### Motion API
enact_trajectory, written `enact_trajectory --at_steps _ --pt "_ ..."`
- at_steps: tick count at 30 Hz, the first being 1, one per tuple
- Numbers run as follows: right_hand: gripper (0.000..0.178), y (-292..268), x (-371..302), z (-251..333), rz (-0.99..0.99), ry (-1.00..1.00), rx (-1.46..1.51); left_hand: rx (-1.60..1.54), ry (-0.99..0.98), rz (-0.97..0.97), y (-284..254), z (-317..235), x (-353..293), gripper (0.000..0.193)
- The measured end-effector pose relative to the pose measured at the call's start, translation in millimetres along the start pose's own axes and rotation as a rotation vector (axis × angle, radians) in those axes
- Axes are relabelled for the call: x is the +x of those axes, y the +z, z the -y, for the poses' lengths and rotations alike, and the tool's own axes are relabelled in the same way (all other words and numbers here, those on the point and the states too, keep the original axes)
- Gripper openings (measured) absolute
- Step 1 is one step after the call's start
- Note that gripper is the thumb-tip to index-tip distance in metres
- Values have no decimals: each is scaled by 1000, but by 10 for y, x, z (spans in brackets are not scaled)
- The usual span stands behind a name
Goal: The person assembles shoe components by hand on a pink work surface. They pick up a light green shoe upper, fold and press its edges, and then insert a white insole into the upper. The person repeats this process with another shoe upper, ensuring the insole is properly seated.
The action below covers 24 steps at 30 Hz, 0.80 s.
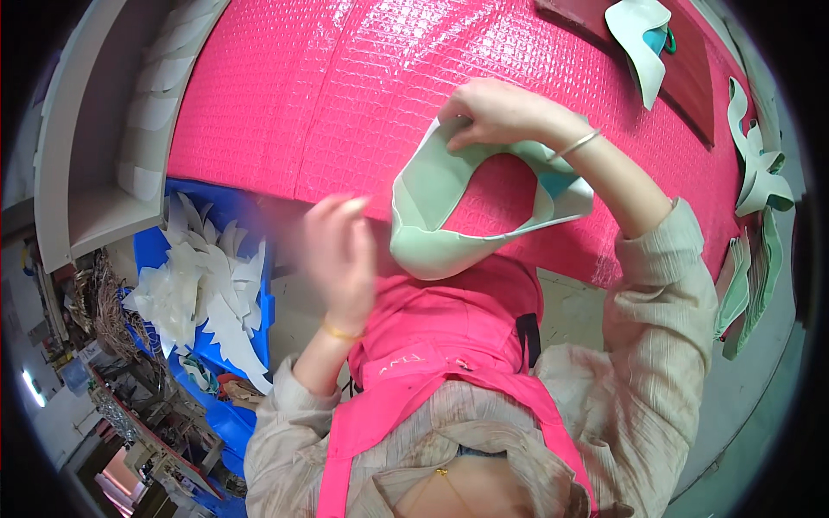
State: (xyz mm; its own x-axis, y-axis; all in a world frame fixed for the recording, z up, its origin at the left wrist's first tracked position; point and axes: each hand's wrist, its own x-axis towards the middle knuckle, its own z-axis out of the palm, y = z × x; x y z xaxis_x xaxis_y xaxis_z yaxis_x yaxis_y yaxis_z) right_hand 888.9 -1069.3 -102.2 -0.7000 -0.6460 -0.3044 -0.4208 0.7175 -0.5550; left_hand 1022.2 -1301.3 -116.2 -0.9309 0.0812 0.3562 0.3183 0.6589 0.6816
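A pale green shoe upper point(436, 246) rests at the near edge of the pink-covered table point(328, 95), its rounded end toward me. Through its wide opening the pink cover shows, and a teal patch is visible inside. My right hand point(496, 112) reaches over it from the right and pinches its far rim between thumb and fingers. My left hand point(341, 255) is in the air left of the upper, apart from it. Motion blurs its fingers, and I see nothing clearly held there.
Left of me, a blue crate point(268, 302) holds many white cut pieces point(203, 276). A grey tray point(73, 155) stands at the table's left edge. At the far right, another upper point(643, 43) lies on a dark red board point(691, 86); more green pieces point(760, 173) hang along the right edge.
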Motion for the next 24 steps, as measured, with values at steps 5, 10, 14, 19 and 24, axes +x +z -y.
enact_trajectory --at_steps 5,10,14,19,24 --pt "38 116 -91 -168 -160 80 170 -724 -948 1144 25 45 -314 12" --pt "35 128 -150 -138 -157 128 271 -93 278 262 375 -110 -156 26" --pt "31 116 -165 -98 -156 135 256 239 329 282 465 -186 -68 45" --pt "26 172 -161 32 -319 188 263 382 216 319 595 -248 -154 55" --pt "19 45 -311 210 -84 34 452 284 205 380 589 -235 -97 55"
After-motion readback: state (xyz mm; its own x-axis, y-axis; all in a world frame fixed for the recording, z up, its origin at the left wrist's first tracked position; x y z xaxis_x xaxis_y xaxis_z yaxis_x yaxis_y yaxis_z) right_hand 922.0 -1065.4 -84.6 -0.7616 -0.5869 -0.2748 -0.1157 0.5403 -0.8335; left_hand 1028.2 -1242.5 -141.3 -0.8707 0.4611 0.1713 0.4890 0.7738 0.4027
